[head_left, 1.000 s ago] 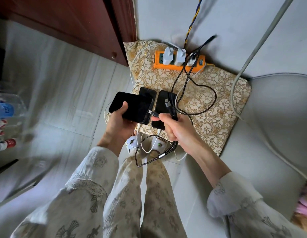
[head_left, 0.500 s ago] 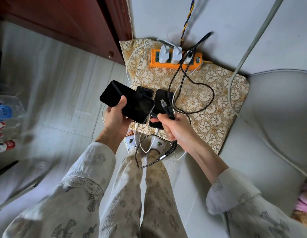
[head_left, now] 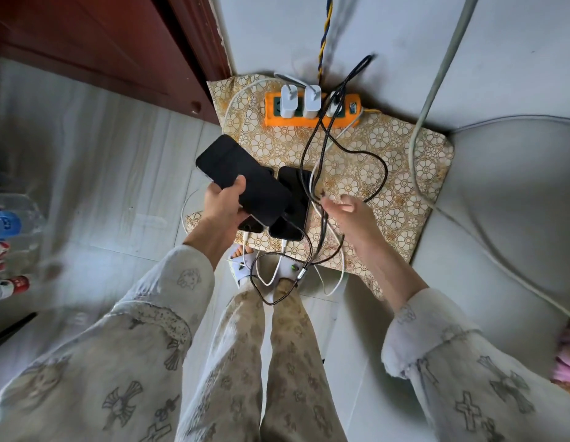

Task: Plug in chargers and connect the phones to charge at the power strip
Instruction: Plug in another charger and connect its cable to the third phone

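My left hand (head_left: 224, 205) grips a black phone (head_left: 245, 183), tilted above the patterned cushion (head_left: 389, 173). Two more dark phones lie on the cushion below it: one (head_left: 296, 199) is partly covered, the other (head_left: 250, 226) is mostly hidden. White cables enter their near ends. My right hand (head_left: 350, 215) hovers right of the phones, its fingertips pinching the black braided cable (head_left: 382, 173), whose connector end sticks up above them. An orange power strip (head_left: 293, 123) sits at the cushion's far edge against the wall, with three white chargers (head_left: 288, 102) plugged in.
A red-brown wooden door (head_left: 118, 43) stands at the back left. Plastic bottles (head_left: 9, 224) sit on the floor at far left. A grey padded seat (head_left: 500, 202) fills the right, crossed by a thick pale cable (head_left: 436, 74). My slippered feet (head_left: 245, 266) stand under dangling cable loops.
My left hand has lifted the phone up and to the left. My right hand has drawn away from the phone's end toward the right, taking the black cable along.
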`<state>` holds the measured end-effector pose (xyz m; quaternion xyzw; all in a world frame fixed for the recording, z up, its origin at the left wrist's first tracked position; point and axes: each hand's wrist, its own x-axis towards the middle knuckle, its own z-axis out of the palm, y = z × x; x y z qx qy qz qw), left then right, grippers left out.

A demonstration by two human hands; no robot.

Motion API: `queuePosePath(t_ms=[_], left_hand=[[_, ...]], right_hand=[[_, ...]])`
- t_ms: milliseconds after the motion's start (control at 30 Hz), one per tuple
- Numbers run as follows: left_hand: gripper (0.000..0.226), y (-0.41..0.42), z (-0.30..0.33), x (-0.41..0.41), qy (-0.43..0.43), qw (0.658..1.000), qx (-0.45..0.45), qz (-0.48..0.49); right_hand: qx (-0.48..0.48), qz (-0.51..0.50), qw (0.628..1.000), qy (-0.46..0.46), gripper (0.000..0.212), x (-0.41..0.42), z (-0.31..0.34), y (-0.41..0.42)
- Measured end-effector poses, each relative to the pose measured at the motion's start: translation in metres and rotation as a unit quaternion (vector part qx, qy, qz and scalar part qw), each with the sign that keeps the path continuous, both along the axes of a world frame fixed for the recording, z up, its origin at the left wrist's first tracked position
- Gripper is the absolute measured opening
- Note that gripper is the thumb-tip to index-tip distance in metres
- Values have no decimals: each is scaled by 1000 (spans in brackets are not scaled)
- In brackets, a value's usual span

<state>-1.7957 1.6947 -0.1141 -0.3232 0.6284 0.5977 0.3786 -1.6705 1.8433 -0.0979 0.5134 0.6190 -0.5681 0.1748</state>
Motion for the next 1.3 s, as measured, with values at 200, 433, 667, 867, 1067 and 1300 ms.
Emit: queuePosePath(t_ms=[200,433,667,867,1067,1300], left_hand=[[20,32,-5,23,-3,990,37,-132],[24,82,-6,59,-18,973,64,-220],[25,105,-19,83,-11,936,65,-345],[31,77,-38,100,171,855,-167,-460],[65,27,-62,91,264,668,-271,-641],[63,19,-62,73,174,553,-242,-778]], right_hand=[[140,149,974,92,55,13,-10,11],[229,237,943,49,77,45,-27,9],[256,141,956,-14,58,78,-57,26],[216,57,962,-153,72,104,-82,45],[244,22,952,-186,92,95,-96,48],[171,59,962,-203,85,96,-86,52]])
